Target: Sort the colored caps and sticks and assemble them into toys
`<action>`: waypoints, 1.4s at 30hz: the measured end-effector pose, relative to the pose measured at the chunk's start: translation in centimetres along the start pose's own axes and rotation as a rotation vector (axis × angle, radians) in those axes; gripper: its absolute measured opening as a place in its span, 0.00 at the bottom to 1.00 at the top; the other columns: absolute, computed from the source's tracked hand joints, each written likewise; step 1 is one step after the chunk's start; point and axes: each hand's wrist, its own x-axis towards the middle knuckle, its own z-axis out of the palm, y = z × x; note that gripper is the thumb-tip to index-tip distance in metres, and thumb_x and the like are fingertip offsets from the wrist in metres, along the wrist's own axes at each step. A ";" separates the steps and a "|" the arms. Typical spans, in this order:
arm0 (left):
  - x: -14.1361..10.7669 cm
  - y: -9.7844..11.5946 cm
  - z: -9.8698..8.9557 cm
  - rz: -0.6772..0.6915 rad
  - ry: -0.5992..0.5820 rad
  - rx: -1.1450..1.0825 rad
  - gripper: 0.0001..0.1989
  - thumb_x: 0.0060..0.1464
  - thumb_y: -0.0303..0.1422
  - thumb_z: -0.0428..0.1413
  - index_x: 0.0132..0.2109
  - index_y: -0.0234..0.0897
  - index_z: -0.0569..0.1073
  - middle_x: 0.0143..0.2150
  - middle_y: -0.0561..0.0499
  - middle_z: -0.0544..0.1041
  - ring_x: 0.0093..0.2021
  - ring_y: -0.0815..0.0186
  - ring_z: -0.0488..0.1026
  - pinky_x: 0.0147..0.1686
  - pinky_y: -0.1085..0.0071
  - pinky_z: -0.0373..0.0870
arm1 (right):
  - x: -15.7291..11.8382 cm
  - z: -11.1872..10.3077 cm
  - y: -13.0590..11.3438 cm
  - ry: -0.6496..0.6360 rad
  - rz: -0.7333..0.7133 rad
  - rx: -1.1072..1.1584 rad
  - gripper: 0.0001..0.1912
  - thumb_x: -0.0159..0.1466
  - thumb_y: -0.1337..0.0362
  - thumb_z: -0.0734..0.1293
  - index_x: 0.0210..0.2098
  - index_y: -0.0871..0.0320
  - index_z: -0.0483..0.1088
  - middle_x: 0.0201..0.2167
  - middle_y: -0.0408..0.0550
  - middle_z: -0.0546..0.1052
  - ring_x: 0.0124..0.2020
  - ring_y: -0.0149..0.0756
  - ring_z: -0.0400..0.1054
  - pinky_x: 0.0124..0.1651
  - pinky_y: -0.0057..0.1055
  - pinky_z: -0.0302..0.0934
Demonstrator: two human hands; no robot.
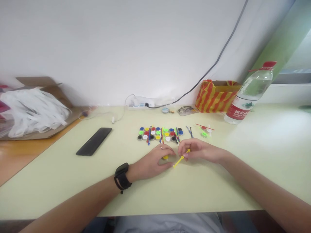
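My right hand (198,150) is closed, pinching a thin yellow plastic stick (179,161) with an arrow-like tip. The stick slants down and left, its lower end beside the thumb of my left hand (155,161). Thumb and fingers of my left hand are apart, curved around a yellow disc (165,157) that they partly hide. Just beyond both hands lie rows of small round discs (153,133) in blue, green, red, white, yellow and black. Coloured sticks (149,137) lie across these rows in bunches. A black watch (122,176) is on my left wrist.
Loose dark sticks (190,131), a red stick (204,126) and a green piece (203,133) lie to the right. A black phone-like slab (94,141) is left. Behind stand a power strip (141,103), striped bag (216,97), water bottle (250,94) and carton of white strips (36,110).
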 end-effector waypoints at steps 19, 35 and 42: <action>0.8 0.0 0.5 -0.261 0.148 -0.577 0.13 0.54 0.38 0.69 0.43 0.36 0.81 0.43 0.47 0.82 0.46 0.59 0.78 0.48 0.67 0.73 | 2.1 3.7 0.9 0.418 -0.271 -0.416 0.10 0.70 0.56 0.67 0.39 0.54 0.76 0.36 0.47 0.79 0.36 0.37 0.72 0.40 0.33 0.67; 1.2 0.2 0.0 -0.233 0.128 -0.599 0.17 0.61 0.41 0.64 0.54 0.40 0.82 0.55 0.44 0.82 0.56 0.53 0.77 0.58 0.59 0.73 | 1.9 3.5 1.1 0.454 -0.334 -0.430 0.08 0.70 0.60 0.67 0.42 0.53 0.78 0.38 0.50 0.80 0.40 0.41 0.75 0.46 0.39 0.69; 0.7 -0.7 0.1 -0.164 0.244 -0.445 0.18 0.61 0.39 0.64 0.56 0.40 0.81 0.55 0.44 0.82 0.55 0.54 0.78 0.58 0.57 0.74 | 1.9 3.3 1.4 0.432 -0.293 -0.311 0.07 0.68 0.59 0.68 0.40 0.53 0.79 0.39 0.49 0.80 0.40 0.39 0.75 0.45 0.36 0.71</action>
